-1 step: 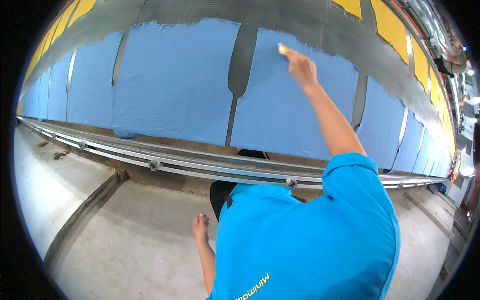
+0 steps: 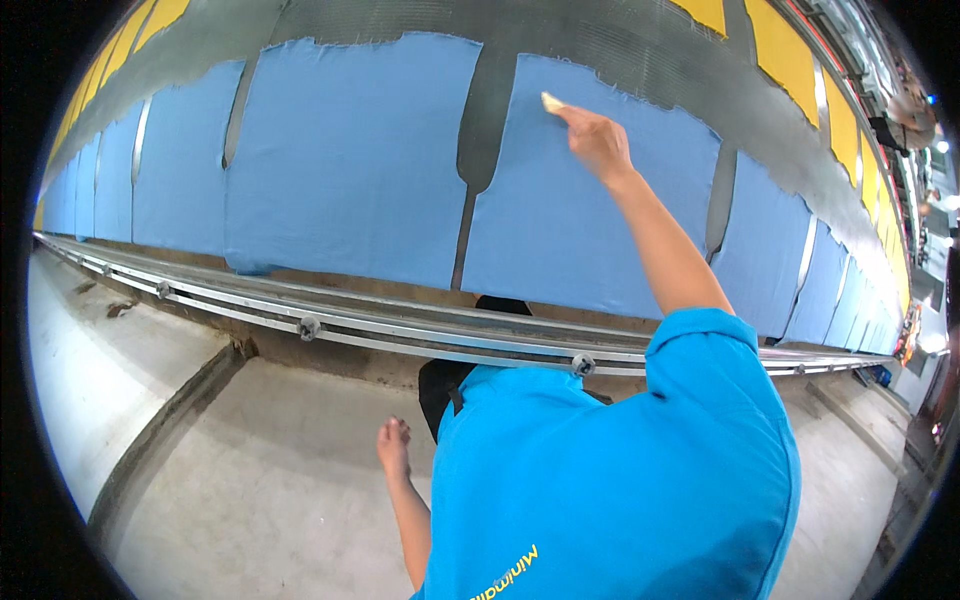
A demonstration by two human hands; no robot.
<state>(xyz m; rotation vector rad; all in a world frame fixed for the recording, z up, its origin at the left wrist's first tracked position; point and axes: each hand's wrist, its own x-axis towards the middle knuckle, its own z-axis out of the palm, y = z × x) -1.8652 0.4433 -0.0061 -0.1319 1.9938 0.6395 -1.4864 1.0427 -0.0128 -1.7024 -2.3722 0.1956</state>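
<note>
My right hand [image 2: 600, 145] reaches out over a blue fabric panel [image 2: 575, 220]. Between its thumb and fingers it pinches a small pale cream piece [image 2: 550, 103], whose exact kind I cannot make out. The piece is at the panel's upper left part, close to the frayed far edge. My left hand [image 2: 395, 445] hangs low beside my body, its fingers curled in and nothing visible in them. Another blue panel [image 2: 350, 160] lies flat to the left, a narrow dark gap between the two.
The panels lie on a long dark grey table [image 2: 560, 35], with yellow fabric panels [image 2: 785, 65] along its far side. A metal rail [image 2: 440, 345] with knobs runs along the near edge. Below is a pale concrete floor [image 2: 270, 470]. Another person [image 2: 905, 125] is at the far right.
My right hand has shifted slightly left, the pale piece moving with it over the blue panel. My left hand has swung a little up and left.
</note>
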